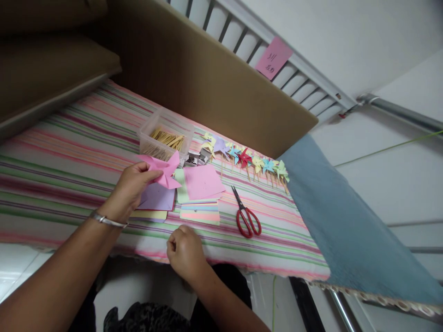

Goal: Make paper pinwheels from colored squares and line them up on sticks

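Observation:
A pink paper pinwheel (164, 171) is pinched between the thumb and fingers of my left hand (133, 186), above the paper stacks. My right hand (187, 251) is curled closed near the table's front edge; whatever it may hold is hidden. Beneath the pinwheel lie purple paper squares (157, 198). Beside them, a pink paper square (204, 181) tops a stack of coloured paper (200, 213). Scissors with red handles (248, 222) lie to the right of the stack, blades slightly apart.
A clear plastic box (166, 122) holds many small wooden sticks (168, 138). Small silvery packets (197, 158) sit by it. Several finished pinwheels on sticks (244, 158) line the back edge beside a cardboard panel (221, 83). A striped cloth (86, 161) covers the table.

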A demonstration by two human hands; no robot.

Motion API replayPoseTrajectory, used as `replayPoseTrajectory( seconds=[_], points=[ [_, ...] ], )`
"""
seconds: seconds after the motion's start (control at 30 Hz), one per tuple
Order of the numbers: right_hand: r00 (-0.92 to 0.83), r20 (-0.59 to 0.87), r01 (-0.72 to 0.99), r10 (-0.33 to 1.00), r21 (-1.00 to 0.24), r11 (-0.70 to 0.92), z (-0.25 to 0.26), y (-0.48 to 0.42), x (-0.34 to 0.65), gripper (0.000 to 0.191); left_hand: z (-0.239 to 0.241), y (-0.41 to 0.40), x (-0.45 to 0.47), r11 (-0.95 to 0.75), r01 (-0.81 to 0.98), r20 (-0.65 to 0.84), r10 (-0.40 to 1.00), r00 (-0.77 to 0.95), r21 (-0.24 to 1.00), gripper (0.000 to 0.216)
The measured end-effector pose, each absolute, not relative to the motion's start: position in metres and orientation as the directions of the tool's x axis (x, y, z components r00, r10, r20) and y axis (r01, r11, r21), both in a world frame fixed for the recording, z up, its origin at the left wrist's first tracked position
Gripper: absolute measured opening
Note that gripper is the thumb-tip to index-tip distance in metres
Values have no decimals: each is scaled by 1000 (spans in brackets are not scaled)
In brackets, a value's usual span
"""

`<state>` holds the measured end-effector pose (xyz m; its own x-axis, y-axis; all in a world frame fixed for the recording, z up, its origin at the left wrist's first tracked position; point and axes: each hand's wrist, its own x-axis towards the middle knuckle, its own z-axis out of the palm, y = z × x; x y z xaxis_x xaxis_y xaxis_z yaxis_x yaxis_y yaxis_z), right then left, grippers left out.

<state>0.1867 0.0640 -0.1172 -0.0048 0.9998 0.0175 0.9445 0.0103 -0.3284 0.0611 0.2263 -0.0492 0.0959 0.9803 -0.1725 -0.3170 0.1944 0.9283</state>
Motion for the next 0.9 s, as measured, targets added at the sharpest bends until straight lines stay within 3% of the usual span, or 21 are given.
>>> replayPoseTrajectory(
  seconds=[0.43,0.57,0.67,0.9],
  points=[
    [15,13,876,1000,-482,-7,-130,4,176,13,-54,227,62,182,-329,-152,982,114,927,21],
    [83,86,862,993,-507,-28,-118,24,184,11,-56,227,61,181,-333,-148,982,121,925,20],
    [72,86,888,994,-459,-24,-113,43,189,18,-56,227,61,183,-333,-151,981,122,925,20],
    [-7,14,971,1000,-237,10,-115,60,189,10,-57,228,61,175,-327,-146,983,111,929,23]
  ],
)
